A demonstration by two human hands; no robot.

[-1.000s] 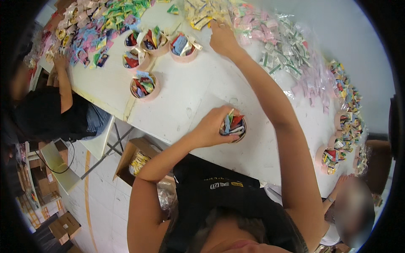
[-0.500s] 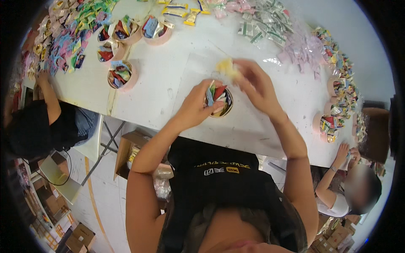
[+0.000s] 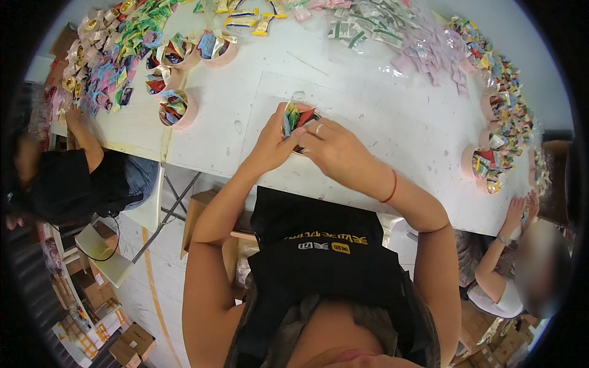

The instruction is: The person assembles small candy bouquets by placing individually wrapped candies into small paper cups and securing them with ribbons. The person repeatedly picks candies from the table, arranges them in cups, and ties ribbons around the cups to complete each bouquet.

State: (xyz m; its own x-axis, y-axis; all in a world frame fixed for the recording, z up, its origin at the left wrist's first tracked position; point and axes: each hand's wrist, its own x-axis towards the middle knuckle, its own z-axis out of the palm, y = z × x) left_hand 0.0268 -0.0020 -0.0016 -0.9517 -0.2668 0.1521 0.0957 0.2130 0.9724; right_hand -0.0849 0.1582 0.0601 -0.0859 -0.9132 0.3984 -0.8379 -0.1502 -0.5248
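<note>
grip of the left hand (image 3: 269,144) is closed partway around the side of a round cup (image 3: 299,153), fingers curved along the far wall and thumb at the near side. right hand (image 3: 338,149) is over the cup's mouth from the right, fingers bent and bunched at the contents; whether it pinches anything cannot be told, as the fingertips are hidden. the cup is near the front edge of the white surface (image 3: 368,116), before the wearer's chest. wrapped packets (image 3: 294,116), green, blue and red, protrude above its rim. a ring is noted on the right hand and a red cord (image 3: 393,186) at that wrist. to the upper left are filled pale pink cups (image 3: 187,115), grouped close together. yellow packets (image 3: 262,26) lie loose at the far side, with a heap of white-and-green packets (image 3: 371,29) to their right, and pink packets (image 3: 426,61) beside that. further filled cups (image 3: 468,163) line the right side. a co-worker's hand (image 3: 74,116) is at the far left.
</note>
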